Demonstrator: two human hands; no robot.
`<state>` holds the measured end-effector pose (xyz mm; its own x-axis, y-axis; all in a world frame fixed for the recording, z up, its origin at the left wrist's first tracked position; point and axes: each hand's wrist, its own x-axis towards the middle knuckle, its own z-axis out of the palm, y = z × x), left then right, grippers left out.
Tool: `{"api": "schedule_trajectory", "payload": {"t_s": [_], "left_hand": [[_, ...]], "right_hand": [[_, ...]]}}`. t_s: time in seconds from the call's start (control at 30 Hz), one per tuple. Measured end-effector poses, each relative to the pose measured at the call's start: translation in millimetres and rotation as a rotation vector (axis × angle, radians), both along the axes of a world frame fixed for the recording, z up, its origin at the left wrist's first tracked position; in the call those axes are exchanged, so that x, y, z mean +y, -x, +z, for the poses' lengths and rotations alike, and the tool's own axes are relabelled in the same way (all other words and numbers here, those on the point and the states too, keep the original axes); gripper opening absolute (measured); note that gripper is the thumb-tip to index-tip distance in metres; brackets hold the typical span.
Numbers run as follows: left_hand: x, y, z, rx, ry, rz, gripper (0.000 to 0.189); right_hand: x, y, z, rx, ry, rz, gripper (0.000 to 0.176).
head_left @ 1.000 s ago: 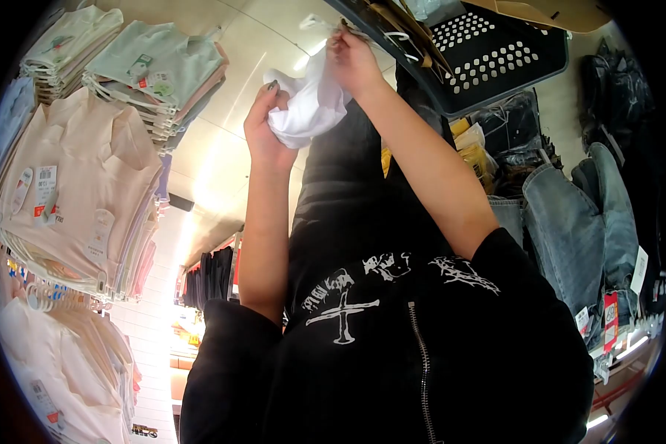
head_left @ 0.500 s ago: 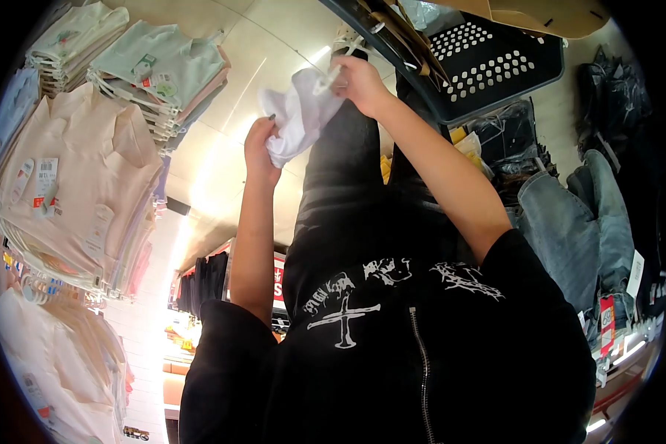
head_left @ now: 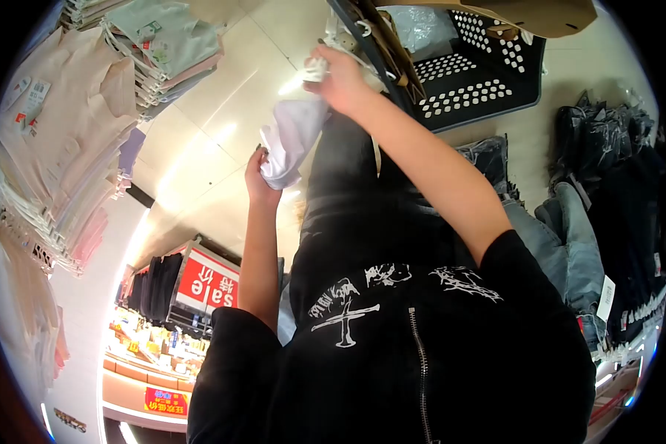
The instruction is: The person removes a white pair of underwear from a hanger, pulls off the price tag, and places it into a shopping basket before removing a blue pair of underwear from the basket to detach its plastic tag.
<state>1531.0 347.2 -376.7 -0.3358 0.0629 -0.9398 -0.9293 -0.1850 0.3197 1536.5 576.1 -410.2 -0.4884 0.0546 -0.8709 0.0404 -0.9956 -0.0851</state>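
My left hand is closed on the lower left edge of a soft white cloth garment, its thumb on top of the folds. The garment hangs bunched in front of my dark trousers, over the tiled floor. Beyond its upper end, my right hand is closed on a small bunched white item; I cannot tell what kind it is. The fingers partly hide this item, and it shows a little apart from the garment.
At left hang pale tops with price tags. A black perforated basket holding brown paper and clear plastic stands ahead on the right. Jeans and dark wrapped clothes line the right side. A red sale sign stands at lower left.
My right hand has moved up and slightly left with the white item, away from the garment. My left hand has lowered a little with the garment. The view has shifted, revealing the sale sign.
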Motion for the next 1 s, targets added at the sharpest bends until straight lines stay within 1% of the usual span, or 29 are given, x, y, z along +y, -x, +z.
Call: {"api": "schedule_trajectory", "payload": {"t_s": [0.03, 0.1, 0.2, 0.3, 0.33, 0.43, 0.47, 0.53, 0.57, 0.6, 0.63, 0.7, 0.73, 0.83, 0.93, 1.0], "left_hand": [[1, -11, -1, -0.018, -0.024, 0.043, 0.01], [4, -34, -4, -0.028, -0.054, 0.094, 0.01], [-4, -65, -21, -0.035, -0.099, 0.161, 0.01], [0, -86, -16, -0.028, -0.092, 0.199, 0.01], [1, -90, -12, -0.032, -0.092, 0.223, 0.01], [4, -96, -1, 0.002, -0.062, 0.264, 0.01], [-3, -100, -7, 0.004, -0.091, 0.275, 0.011], [-19, -110, -24, 0.01, -0.152, 0.298, 0.013], [-18, -111, -21, 0.0, -0.146, 0.319, 0.013], [-15, -111, -19, -0.012, -0.141, 0.339, 0.013], [-12, -111, -17, -0.025, -0.136, 0.357, 0.014], [-11, -112, -19, -0.038, -0.16, 0.366, 0.014], [-11, -114, -18, -0.048, -0.171, 0.368, 0.014], [-2, -105, -9, -0.051, -0.169, 0.373, 0.01], [-7, -99, -15, 0.002, -0.198, 0.393, 0.009], [-13, -92, -19, 0.005, -0.142, 0.422, 0.01]], "right_hand": [[-5, 6, -7, 0.014, 0.054, -0.084, 0.021], [-12, 13, -2, -0.003, 0.037, -0.14, 0.017], [-16, 11, 0, -0.04, 0.01, -0.116, 0.017], [-14, -9, -13, 0.081, -0.187, 0.092, 0.017], [-10, -12, -16, 0.06, -0.078, 0.016, 0.017], [-12, -3, -7, -0.15, -0.192, -0.034, 0.014], [-12, 7, -4, -0.313, -0.166, -0.083, 0.013], [-8, 12, -28, -0.325, -0.062, -0.202, 0.01], [-5, 13, -35, -0.334, -0.009, -0.262, 0.009], [-3, 11, -41, -0.257, -0.013, -0.25, 0.008], [-6, 10, -48, -0.257, -0.022, -0.239, 0.009], [-10, 13, -29, -0.258, -0.04, -0.221, 0.01], [-16, 13, -17, -0.246, -0.053, -0.154, 0.015], [-38, 22, -8, -0.16, 0.046, -0.163, 0.017], [-67, 28, -2, 0.087, 0.045, 0.002, 0.018], [-80, 30, 21, 0.162, -0.044, 0.264, 0.019]]}}
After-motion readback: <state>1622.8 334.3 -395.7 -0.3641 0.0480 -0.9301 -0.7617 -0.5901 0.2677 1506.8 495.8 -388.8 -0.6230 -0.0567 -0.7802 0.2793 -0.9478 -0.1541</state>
